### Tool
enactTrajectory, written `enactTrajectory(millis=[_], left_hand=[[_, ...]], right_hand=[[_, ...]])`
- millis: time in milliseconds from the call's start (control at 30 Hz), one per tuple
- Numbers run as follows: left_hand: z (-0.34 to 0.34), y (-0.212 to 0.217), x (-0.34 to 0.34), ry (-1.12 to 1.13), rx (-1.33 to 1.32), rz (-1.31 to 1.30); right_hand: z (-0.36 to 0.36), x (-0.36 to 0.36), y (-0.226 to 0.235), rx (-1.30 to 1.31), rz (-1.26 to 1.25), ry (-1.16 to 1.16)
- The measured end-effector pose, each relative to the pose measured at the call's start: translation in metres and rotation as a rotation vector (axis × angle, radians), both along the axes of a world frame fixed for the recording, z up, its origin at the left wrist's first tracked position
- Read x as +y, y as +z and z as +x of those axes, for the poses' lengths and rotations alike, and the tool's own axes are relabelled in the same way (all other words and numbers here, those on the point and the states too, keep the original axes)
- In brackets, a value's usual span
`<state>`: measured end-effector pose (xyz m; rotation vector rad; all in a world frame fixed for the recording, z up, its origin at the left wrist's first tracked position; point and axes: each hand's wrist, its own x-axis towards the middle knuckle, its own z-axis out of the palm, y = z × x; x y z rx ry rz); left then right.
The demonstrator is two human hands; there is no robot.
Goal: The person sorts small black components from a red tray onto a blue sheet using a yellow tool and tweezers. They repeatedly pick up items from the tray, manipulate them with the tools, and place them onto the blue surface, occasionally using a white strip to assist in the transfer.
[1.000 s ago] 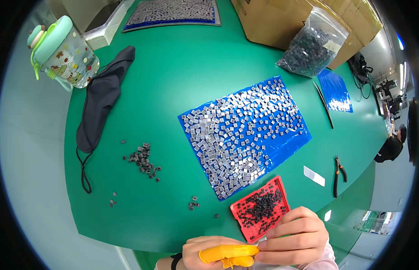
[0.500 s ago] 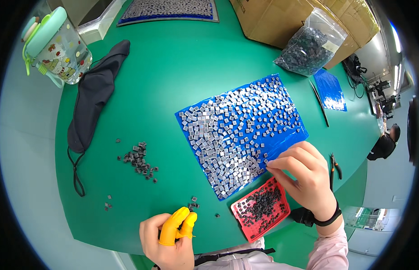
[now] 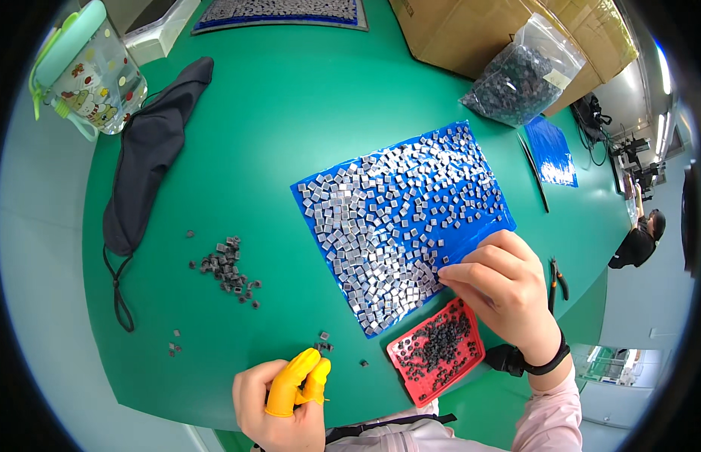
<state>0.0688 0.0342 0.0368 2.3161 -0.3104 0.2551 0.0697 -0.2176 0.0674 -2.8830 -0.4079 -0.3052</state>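
Note:
My right hand [image 3: 505, 294] is pinched at the lower right edge of a blue sheet [image 3: 482, 237], its fingertips against the small silver square pieces [image 3: 343, 215] that cover much of the sheet. Whatever those fingertips hold is too small to make out. Yellow finger cots cover the thumb and index finger of my left hand [image 3: 282, 403], which are pressed together just below a few dark square pieces [image 3: 324, 345]; anything between them is hidden. Under my right wrist lies a red tray [image 3: 404, 377] with many tiny black parts [image 3: 441, 343].
A loose pile of dark square pieces [image 3: 226, 264] lies left of the sheet. Around the table are a black pouch [image 3: 154, 151], a clear bottle [image 3: 98, 83], orange-handled pliers [image 3: 557, 282], tweezers [image 3: 534, 173], a bag of dark parts [image 3: 520, 83] and a cardboard box [image 3: 456, 38]. Another person [image 3: 640, 241] is far right.
My right hand has shifted slightly left along the sheet's edge, still pinched. The left hand has stayed nearly in place. The view has tilted a little.

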Motion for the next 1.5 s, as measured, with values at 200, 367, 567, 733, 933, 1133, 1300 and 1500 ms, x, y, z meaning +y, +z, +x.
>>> enactTrajectory(millis=[200,367,567,733,933,1133,1300,1500], left_hand=[[0.003,-0.001,0.0,-0.028,0.002,0.007],[0.005,0.002,-0.002,-0.031,0.01,0.002],[0.008,0.001,-0.002,-0.07,-0.015,0.02],[0.008,0.001,-0.002,-0.07,-0.015,0.014],[0.008,0.0,-0.002,-0.069,-0.023,0.012],[0.008,0.0,-0.002,-0.072,-0.031,0.009],[0.008,-0.001,-0.002,-0.058,-0.014,-0.006],[0.008,-0.001,-0.002,-0.065,-0.015,-0.011]], right_hand=[[-0.002,-0.001,-0.002,0.022,-0.019,-0.002],[-0.006,-0.001,0.002,0.03,-0.023,-0.015],[-0.01,0.0,0.004,0.053,-0.037,-0.037],[-0.015,0.001,0.006,0.074,-0.054,-0.051],[-0.021,0.0,0.008,0.124,-0.069,-0.084],[-0.022,-0.001,0.007,0.163,-0.031,-0.1],[-0.021,0.001,0.008,0.159,-0.014,-0.121],[-0.022,0.001,0.009,0.163,0.01,-0.14]])
